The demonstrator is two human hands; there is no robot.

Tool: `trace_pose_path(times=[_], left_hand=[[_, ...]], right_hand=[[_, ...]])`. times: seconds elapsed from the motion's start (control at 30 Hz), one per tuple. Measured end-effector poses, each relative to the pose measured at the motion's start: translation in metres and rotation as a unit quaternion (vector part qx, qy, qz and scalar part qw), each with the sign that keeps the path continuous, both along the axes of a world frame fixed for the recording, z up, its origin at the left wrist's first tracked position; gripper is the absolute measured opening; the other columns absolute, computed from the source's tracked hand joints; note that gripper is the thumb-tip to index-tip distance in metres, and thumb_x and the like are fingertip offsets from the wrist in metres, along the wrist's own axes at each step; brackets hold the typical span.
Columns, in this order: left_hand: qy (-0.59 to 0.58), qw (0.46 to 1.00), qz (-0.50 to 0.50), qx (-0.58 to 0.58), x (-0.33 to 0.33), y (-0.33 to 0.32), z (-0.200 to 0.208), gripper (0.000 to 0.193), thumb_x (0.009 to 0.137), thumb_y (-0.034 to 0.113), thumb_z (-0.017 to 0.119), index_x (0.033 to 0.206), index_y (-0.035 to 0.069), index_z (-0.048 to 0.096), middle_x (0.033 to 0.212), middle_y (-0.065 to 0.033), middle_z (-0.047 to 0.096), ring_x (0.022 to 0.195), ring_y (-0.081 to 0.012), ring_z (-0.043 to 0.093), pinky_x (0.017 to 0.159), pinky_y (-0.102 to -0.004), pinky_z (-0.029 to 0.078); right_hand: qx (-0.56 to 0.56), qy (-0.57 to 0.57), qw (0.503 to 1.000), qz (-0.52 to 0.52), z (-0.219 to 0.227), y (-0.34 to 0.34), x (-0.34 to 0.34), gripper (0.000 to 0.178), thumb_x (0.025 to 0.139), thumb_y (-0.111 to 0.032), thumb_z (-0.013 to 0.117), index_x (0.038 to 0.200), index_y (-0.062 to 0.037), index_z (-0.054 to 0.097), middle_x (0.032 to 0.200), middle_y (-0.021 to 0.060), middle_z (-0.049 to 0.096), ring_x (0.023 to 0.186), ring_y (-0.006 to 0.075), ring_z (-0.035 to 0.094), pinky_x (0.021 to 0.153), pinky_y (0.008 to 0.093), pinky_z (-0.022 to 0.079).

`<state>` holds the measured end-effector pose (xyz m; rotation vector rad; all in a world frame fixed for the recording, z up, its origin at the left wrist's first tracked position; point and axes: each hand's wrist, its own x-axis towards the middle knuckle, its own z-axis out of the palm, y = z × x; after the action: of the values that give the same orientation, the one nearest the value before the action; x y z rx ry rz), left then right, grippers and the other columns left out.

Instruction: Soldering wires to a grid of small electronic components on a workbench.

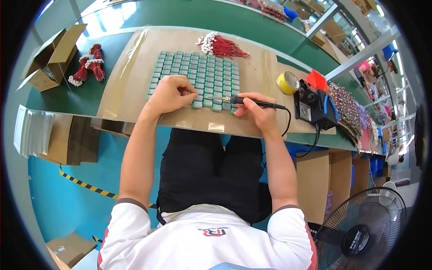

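Observation:
A soldering iron (256, 103) is gripped in my right hand (261, 116), its metal tip pointing left over the near edge of a block of small grey and green parts (202, 72). These parts stand in tight rows on brown cardboard (121, 90). My left hand (173, 93) is pinched closed at the block's near left, fingertips close to the iron's tip. What those fingers hold is too small to make out. Behind the block lies a bundle of red wires with white connectors (220, 45).
Right of the cardboard sit a yellow tape roll (288, 83), a black soldering station (315, 108) and a red bin (317, 81). The iron's black cord hangs past the table edge. More red wire bundles (92, 63) and an open carton (54, 58) are at left. A fan (355, 238) stands lower right.

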<state>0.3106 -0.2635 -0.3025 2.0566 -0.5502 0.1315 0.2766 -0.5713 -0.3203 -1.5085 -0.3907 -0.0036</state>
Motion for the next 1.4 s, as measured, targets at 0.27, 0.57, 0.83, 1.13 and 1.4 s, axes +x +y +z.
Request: trace_pose_path(times=[0.27, 0.57, 0.83, 1.13, 1.4], left_hand=[[0.021, 1.0, 0.016, 0.016, 0.0, -0.0039, -0.0014, 0.007, 0.077, 0.006, 0.079, 0.082, 0.001, 0.077, 0.07, -0.0033, 0.063, 0.06, -0.0108, 0.055, 0.057, -0.0273, 0.045], [0.021, 1.0, 0.013, 0.014, -0.0009, -0.0061, -0.0013, 0.006, 0.077, 0.003, 0.078, 0.081, 0.0, 0.075, 0.069, -0.0026, 0.06, 0.059, -0.0098, 0.052, 0.055, -0.0272, 0.043], [0.027, 1.0, 0.011, 0.009, -0.0021, -0.0053, -0.0007, 0.006, 0.077, 0.003, 0.079, 0.08, 0.0, 0.075, 0.068, -0.0019, 0.059, 0.06, -0.0089, 0.051, 0.055, -0.0266, 0.042], [0.026, 0.999, 0.007, 0.022, -0.0022, -0.0064, -0.0004, 0.004, 0.078, -0.002, 0.077, 0.08, -0.002, 0.074, 0.072, 0.0016, 0.058, 0.063, -0.0041, 0.047, 0.054, -0.0231, 0.037], [0.016, 0.999, 0.003, 0.029, -0.0021, -0.0087, 0.0001, 0.004, 0.079, -0.003, 0.078, 0.081, -0.002, 0.074, 0.072, 0.0011, 0.059, 0.062, -0.0046, 0.048, 0.054, -0.023, 0.038]], right_hand=[[0.026, 0.017, 0.999, 0.014, -0.003, -0.001, 0.0007, 0.019, 0.095, 0.001, 0.066, 0.111, 0.0073, 0.073, 0.091, 0.0122, 0.074, 0.074, 0.0169, 0.075, 0.07, 0.0274, 0.062], [0.017, 0.013, 1.0, 0.016, -0.0007, -0.0005, 0.0012, 0.018, 0.094, 0.002, 0.067, 0.109, 0.0075, 0.074, 0.091, 0.0101, 0.073, 0.074, 0.0157, 0.074, 0.069, 0.0263, 0.062], [0.016, 0.014, 1.0, 0.012, -0.0011, 0.0001, 0.0005, 0.018, 0.093, 0.003, 0.067, 0.109, 0.0079, 0.074, 0.091, 0.0105, 0.073, 0.074, 0.0156, 0.074, 0.07, 0.0265, 0.062], [0.002, -0.009, 1.0, 0.01, 0.0009, 0.0001, 0.0005, 0.018, 0.091, 0.004, 0.068, 0.108, 0.0071, 0.075, 0.09, 0.0096, 0.072, 0.074, 0.0137, 0.073, 0.068, 0.0238, 0.059], [0.009, -0.001, 1.0, 0.009, 0.0001, 0.0, 0.0001, 0.018, 0.091, 0.004, 0.069, 0.108, 0.0064, 0.075, 0.09, 0.0097, 0.072, 0.074, 0.0132, 0.073, 0.067, 0.0233, 0.06]])
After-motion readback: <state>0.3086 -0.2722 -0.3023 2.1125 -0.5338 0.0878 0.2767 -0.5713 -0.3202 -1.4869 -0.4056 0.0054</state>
